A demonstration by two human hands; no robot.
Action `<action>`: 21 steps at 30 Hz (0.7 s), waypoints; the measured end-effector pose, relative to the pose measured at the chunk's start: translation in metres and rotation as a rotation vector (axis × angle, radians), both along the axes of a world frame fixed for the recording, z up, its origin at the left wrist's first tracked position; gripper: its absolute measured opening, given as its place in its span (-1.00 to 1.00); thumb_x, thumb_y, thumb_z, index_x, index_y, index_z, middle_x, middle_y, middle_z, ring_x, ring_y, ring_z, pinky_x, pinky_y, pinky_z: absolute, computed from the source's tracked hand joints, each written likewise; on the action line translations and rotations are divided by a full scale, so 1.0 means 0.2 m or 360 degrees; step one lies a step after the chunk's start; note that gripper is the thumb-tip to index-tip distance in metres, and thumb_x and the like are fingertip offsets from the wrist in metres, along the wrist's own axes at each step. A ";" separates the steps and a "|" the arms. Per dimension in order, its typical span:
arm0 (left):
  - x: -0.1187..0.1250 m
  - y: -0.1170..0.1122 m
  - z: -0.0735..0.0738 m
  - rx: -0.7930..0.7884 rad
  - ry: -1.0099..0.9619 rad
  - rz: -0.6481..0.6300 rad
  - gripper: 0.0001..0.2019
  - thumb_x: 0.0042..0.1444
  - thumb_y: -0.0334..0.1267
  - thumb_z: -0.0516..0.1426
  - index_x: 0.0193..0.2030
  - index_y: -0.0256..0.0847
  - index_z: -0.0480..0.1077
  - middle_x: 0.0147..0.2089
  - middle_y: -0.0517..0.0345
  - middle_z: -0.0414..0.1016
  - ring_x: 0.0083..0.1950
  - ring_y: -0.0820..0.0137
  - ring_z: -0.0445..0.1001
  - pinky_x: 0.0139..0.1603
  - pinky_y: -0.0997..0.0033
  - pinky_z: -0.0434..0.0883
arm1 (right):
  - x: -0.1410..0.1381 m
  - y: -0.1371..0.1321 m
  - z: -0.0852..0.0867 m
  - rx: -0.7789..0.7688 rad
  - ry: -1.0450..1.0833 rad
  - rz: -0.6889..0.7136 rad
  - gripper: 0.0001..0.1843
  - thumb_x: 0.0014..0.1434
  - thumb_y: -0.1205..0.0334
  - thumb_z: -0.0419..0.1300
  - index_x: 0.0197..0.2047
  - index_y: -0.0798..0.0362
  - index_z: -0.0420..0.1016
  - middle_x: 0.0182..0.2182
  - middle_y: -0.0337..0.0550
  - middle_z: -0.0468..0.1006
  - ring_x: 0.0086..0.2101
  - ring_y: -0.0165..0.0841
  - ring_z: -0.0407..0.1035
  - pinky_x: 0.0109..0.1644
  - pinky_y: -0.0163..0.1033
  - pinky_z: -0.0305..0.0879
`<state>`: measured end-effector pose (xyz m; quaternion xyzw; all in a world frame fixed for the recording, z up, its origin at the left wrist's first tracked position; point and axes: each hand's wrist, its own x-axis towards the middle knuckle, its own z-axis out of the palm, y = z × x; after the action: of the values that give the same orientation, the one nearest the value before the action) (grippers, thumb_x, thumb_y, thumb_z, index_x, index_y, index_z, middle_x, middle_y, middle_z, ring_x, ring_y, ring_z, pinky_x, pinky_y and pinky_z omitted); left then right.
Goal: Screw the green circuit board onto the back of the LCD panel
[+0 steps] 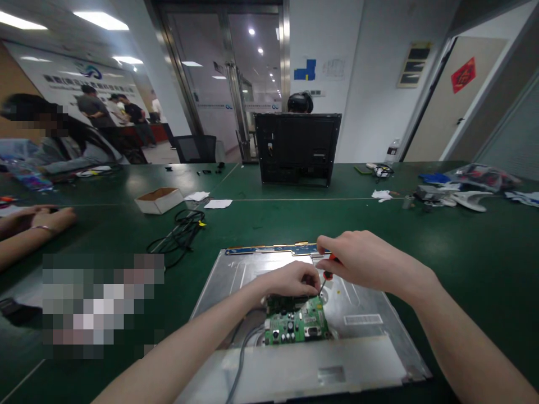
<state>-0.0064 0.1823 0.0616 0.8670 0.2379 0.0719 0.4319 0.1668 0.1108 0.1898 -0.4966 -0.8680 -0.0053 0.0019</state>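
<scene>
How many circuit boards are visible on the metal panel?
2: a green board by the left hand, and a narrow blue board along the far edge of the panel. Others may be hidden.

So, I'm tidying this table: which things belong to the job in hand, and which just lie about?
In the job:
- red-handled screwdriver
- green circuit board
- flat silvery metal panel

Apparently lying about:
- open white cardboard box
- tangled black cables
- flat white paper

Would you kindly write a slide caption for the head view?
Right hand holds a red-handled screwdriver at the edge of a green circuit board, left hand close by.
</scene>
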 end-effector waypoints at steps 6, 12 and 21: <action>0.00 0.02 0.01 0.0051 0.0058 -0.0025 -0.98 0.02 -0.42 0.18 -0.37 -0.27 0.44 -0.45 0.28 0.39 -0.41 0.48 0.33 -0.38 0.57 0.23 | 0.04 0.02 0.00 -0.0035 0.0172 0.0171 -0.77 0.17 0.25 0.11 -0.07 0.01 0.32 -0.31 -0.17 0.56 -0.36 -0.29 0.41 -0.43 -0.28 0.05; 0.00 0.03 0.01 0.0051 0.0018 -0.0056 -0.97 0.02 -0.41 0.18 -0.36 -0.25 0.45 -0.44 0.27 0.39 -0.38 0.46 0.35 -0.35 0.55 0.26 | 0.03 0.03 0.00 -0.0080 0.0211 0.0248 -0.77 0.12 0.27 0.16 -0.10 0.01 0.34 -0.27 -0.17 0.55 -0.33 -0.31 0.39 -0.40 -0.29 0.07; 0.00 0.03 0.00 0.0032 0.0035 -0.0067 -0.97 0.03 -0.40 0.18 -0.35 -0.26 0.44 -0.45 0.27 0.38 -0.40 0.48 0.33 -0.37 0.56 0.26 | 0.02 0.02 0.00 -0.0030 0.0186 0.0215 -0.83 0.23 0.22 0.05 -0.12 0.01 0.38 -0.37 -0.18 0.56 -0.38 -0.30 0.39 -0.43 -0.28 0.03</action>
<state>-0.0072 0.1887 0.0622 0.8769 0.2237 0.0557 0.4219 0.1707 0.1156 0.1890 -0.4364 -0.8979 0.0320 0.0483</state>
